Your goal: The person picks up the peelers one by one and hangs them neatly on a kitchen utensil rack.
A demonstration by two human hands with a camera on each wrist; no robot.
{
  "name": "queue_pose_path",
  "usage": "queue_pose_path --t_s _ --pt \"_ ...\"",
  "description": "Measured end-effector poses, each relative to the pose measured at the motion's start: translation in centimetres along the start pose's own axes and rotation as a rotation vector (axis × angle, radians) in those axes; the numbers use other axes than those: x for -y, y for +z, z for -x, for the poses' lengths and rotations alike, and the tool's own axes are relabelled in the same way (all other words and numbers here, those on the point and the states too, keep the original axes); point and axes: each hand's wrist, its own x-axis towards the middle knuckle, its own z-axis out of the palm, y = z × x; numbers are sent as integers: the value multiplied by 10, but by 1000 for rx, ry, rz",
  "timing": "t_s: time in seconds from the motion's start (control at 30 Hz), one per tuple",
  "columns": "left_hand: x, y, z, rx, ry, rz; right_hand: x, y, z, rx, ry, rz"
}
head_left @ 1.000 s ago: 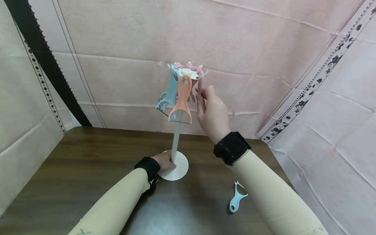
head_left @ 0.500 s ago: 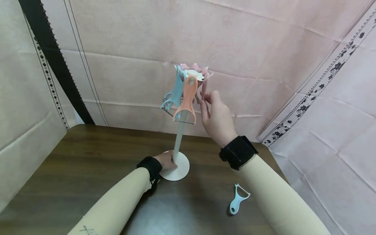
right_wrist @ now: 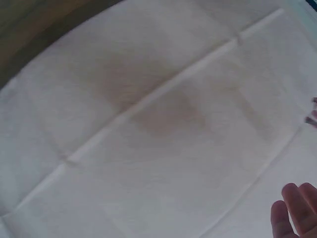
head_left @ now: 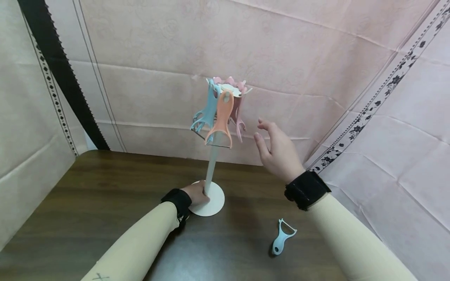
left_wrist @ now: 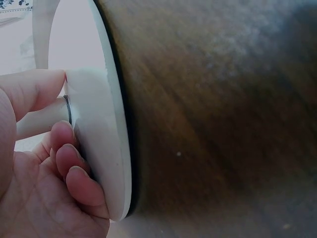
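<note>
A white display stand (head_left: 215, 203) with a round base and upright pole stands on the table. My left hand (head_left: 197, 192) holds the pole's foot; the left wrist view shows thumb and fingers (left_wrist: 69, 158) around it, touching the base. Hung from the stand's top are an orange peeler (head_left: 222, 123), light blue peelers (head_left: 211, 102) at its left and pink peelers (head_left: 240, 117) behind and to the right. Right of these, apart from them, my right hand (head_left: 280, 154) is in the air, fingers loosely bent, holding nothing. A light blue peeler (head_left: 281, 240) lies on the table below it.
The dark wooden table (head_left: 116, 203) ends at a back edge just behind the stand. Pale cloth (head_left: 158, 47) hangs behind it and at both sides. A black strip (head_left: 66, 74) runs down the left cloth.
My right hand has let go of a pink peeler, which now hangs from the stand, and has moved right and down. The left hand still holds the stand.
</note>
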Motion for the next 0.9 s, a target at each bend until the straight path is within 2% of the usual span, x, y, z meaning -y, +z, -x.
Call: queue_pose_path --t_s 0.17,0.3,0.5,0.63,0.73,0.9 --pt "2 2 -3 -12 5 -13 -25 8 28 181 10 37" --pt "3 3 -6 -14 -7 -19 -44 24 55 332 -49 68" --pt "4 2 -6 -9 -14 -2 -59 40 80 383 -138 101" --pt "4 1 -2 -11 -9 -1 -63 45 97 472 -169 99" --pt "1 0 4 -5 -1 2 -67 48 115 577 -156 107" --pt "2 1 -1 -3 4 3 -70 46 139 714 -100 126"
